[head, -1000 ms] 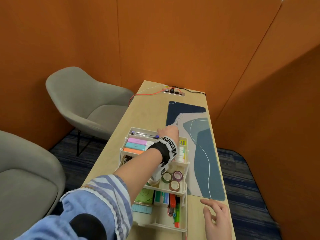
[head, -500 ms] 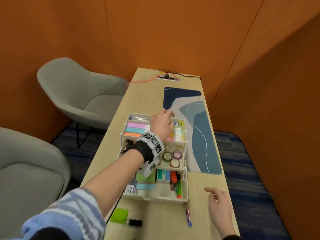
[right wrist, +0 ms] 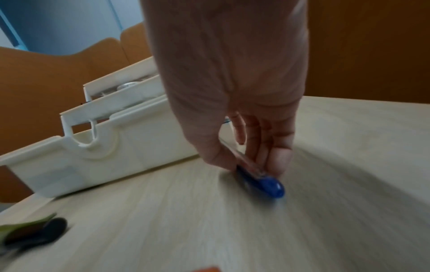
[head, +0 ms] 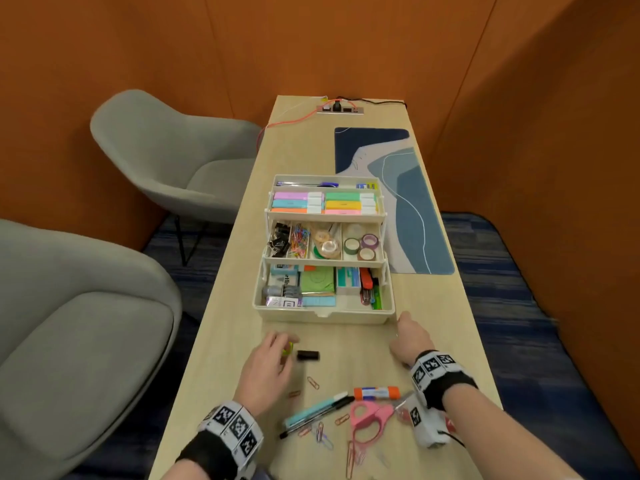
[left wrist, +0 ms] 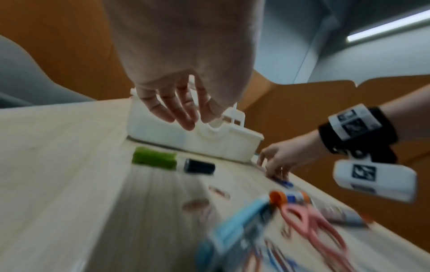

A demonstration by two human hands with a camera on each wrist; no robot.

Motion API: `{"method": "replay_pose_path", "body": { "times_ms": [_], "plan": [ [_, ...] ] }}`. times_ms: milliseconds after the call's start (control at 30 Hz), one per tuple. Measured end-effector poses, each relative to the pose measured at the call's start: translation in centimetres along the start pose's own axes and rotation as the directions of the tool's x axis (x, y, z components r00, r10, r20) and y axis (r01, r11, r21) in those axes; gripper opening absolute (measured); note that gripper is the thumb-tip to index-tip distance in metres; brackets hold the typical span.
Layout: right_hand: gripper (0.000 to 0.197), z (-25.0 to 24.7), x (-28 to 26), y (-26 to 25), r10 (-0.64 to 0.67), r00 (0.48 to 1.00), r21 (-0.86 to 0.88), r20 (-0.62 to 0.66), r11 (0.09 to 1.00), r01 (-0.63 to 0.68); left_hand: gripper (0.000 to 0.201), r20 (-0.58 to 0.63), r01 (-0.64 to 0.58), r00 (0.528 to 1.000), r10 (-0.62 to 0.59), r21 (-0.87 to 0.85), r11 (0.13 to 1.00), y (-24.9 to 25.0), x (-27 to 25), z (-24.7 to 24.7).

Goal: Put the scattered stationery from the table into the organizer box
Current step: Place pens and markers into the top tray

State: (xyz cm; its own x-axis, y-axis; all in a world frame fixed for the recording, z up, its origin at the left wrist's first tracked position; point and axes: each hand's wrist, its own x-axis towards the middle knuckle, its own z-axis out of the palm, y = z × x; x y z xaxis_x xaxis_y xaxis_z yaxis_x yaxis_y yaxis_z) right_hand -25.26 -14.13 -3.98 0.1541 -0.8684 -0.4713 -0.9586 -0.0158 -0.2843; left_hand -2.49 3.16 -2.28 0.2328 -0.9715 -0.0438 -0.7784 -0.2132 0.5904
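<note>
The white organizer box point(head: 323, 315) stands open in tiers mid-table, filled with stationery. My left hand point(head: 280, 344) hovers with relaxed fingers over a green item point(head: 288, 348) lying beside a small black item point(head: 308, 355); the left wrist view shows the fingers point(left wrist: 184, 117) above them, holding nothing. My right hand point(head: 403, 332) is at the box's near right corner. In the right wrist view its thumb and fingers pinch a blue pen point(right wrist: 260, 180) that lies on the table. Nearer me lie a glue stick point(head: 375, 393), a teal pen point(head: 315, 410), pink scissors point(head: 367, 420) and several paper clips point(head: 313, 382).
A blue patterned mat point(head: 398, 202) lies right of the box. A power strip point(head: 341, 109) with an orange cable sits at the table's far end. Two grey chairs point(head: 166, 157) stand to the left. Orange partition walls enclose the table.
My left hand has drawn back from the box's far tier to the near table, over the green item. My right hand has closed on the blue pen. The view has tilted down.
</note>
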Motion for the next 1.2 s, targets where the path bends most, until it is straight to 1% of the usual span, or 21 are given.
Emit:
{"method": "replay_pose_path", "body": {
  "times_ms": [67,100,133,167,233,300,333,400,533,633,700,767,833,933,1000,1067,1133,1200],
  "plan": [
    [0.024,0.0,-0.6,0.5,0.045,0.997,0.049,0.059,0.998,-0.048,0.02,0.111,-0.044,0.993,0.037,0.059,0.997,0.1,-1.3,0.6],
    [0.026,0.0,-0.8,0.8,0.057,0.995,0.063,0.082,0.996,-0.062,0.021,0.189,-0.076,0.98,0.059,0.085,0.993,0.3,-1.7,1.0],
    [0.026,0.0,-1.1,1.2,0.062,0.993,0.073,0.096,0.995,-0.069,0.024,0.273,-0.113,0.959,0.08,0.11,0.987,0.7,-2.1,1.4],
    [0.023,-0.1,-1.3,1.6,0.065,0.993,0.093,0.094,0.993,-0.074,0.03,0.353,-0.15,0.931,0.091,0.145,0.978,1.0,-2.3,1.9],
    [0.01,0.0,-1.8,2.5,0.063,0.997,0.161,0.046,0.985,-0.07,0.04,0.471,-0.203,0.88,0.063,0.254,0.946,1.6,-2.4,3.0],
    [0.004,0.2,-2.5,3.6,0.058,0.998,0.26,-0.014,0.964,-0.052,0.04,0.507,-0.206,0.862,0.008,0.335,0.919,2.1,-2.2,3.7],
    [0.005,0.3,-2.9,4.1,0.051,0.998,0.317,-0.036,0.948,-0.037,0.037,0.51,-0.196,0.86,-0.011,0.35,0.916,2.3,-2.0,3.8],
    [0.011,0.4,-3.9,4.8,0.031,0.997,0.385,-0.066,0.923,-0.003,0.034,0.525,-0.181,0.851,-0.033,0.351,0.918,2.3,-1.5,3.9],
    [0.02,0.5,-5.5,4.9,-0.036,0.991,0.428,-0.132,0.899,0.09,0.033,0.57,-0.178,0.819,-0.071,0.369,0.912,2.2,-1.1,4.0],
    [0.029,0.2,-6.3,3.8,-0.061,0.985,0.498,-0.159,0.857,0.134,0.03,0.6,-0.21,0.795,-0.085,0.405,0.89,2.5,-1.3,4.0],
    [0.034,-0.4,-6.6,2.5,-0.066,0.972,0.539,-0.225,0.823,0.181,0.028,0.607,-0.236,0.791,-0.077,0.418,0.877,2.4,-1.5,3.8],
    [0.037,-1.8,-6.7,1.0,-0.045,0.938,0.548,-0.343,0.801,0.239,0.028,0.589,-0.235,0.806,-0.057,0.408,0.883,2.3,-1.6,3.1],
    [0.038,-3.8,-6.5,-0.9,-0.039,0.896,0.556,-0.442,0.772,0.307,0.027,0.542,-0.203,0.839,-0.04,0.38,0.902,2.1,-1.6,2.0],
    [0.043,-8.2,-4.9,-4.8,-0.142,0.847,0.5,-0.512,0.753,0.428,0.029,0.405,-0.15,0.914,-0.003,0.345,0.926,1.5,-1.2,-0.2],
    [0.044,-11.4,-2.8,-7.9,-0.237,0.816,0.418,-0.528,0.764,0.492,0.028,0.287,-0.117,0.958,0.017,0.334,0.935,1.1,-0.7,-1.8],
    [0.039,-14.1,0.2,-11.0,-0.331,0.769,0.295,-0.547,0.784,0.547,0.025,0.176,-0.051,0.984,-0.003,0.298,0.953,0.9,0.0,-3.4],
    [0.031,-16.1,3.7,-14.1,-0.425,0.724,0.134,-0.544,0.807,0.575,0.021,0.075,0.028,0.996,-0.048,0.25,0.968,0.5,1.0,-4.9],
    [0.025,-17.1,6.9,-17.0,-0.476,0.709,-0.011,-0.52,0.834,0.551,0.016,-0.005,0.103,0.995,-0.104,0.164,0.981,0.0,1.9,-6.2]
  ]
}}
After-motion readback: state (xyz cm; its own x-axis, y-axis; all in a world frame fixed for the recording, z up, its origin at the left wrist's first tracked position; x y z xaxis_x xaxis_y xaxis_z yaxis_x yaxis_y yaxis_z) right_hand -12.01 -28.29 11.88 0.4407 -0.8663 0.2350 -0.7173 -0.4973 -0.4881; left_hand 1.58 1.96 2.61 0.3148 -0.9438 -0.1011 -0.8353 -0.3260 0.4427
